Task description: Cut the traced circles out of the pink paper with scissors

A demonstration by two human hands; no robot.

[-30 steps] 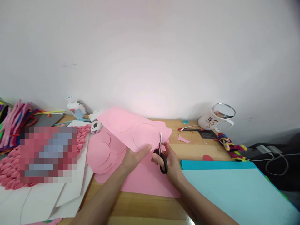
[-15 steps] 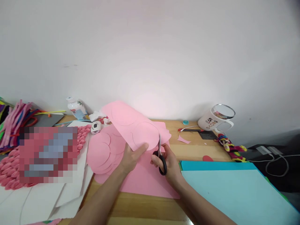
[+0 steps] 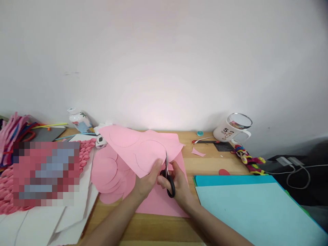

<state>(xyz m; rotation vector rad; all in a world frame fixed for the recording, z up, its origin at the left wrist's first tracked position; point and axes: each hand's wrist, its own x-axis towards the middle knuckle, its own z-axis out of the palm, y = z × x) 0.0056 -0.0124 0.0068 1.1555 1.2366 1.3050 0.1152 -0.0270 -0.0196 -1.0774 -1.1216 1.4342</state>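
My left hand (image 3: pixel 147 181) pinches the near edge of a pink paper sheet (image 3: pixel 138 147) with circles drawn on it, lifted above the table. My right hand (image 3: pixel 179 182) grips black-handled scissors (image 3: pixel 167 174), blades pointing up into the sheet's edge along a drawn circle. Under both hands lies another flat pink sheet (image 3: pixel 159 201). A pile of cut pink circles (image 3: pixel 109 174) sits just left of my left hand.
Light blue paper sheets (image 3: pixel 246 212) lie at right. White sheets (image 3: pixel 51 222) and pink woven pieces (image 3: pixel 85 153) lie at left. At the back stand a white mug (image 3: pixel 230 131), a small bottle (image 3: pixel 77 119), pipe cleaners (image 3: pixel 15 128), and a colourful twisted piece (image 3: pixel 247 159). Cables (image 3: pixel 294 169) lie far right.
The lifted pink sheet has dropped lower and flatter, and both hands with the scissors have shifted slightly left. The scissors stay at the drawn circle's edge.
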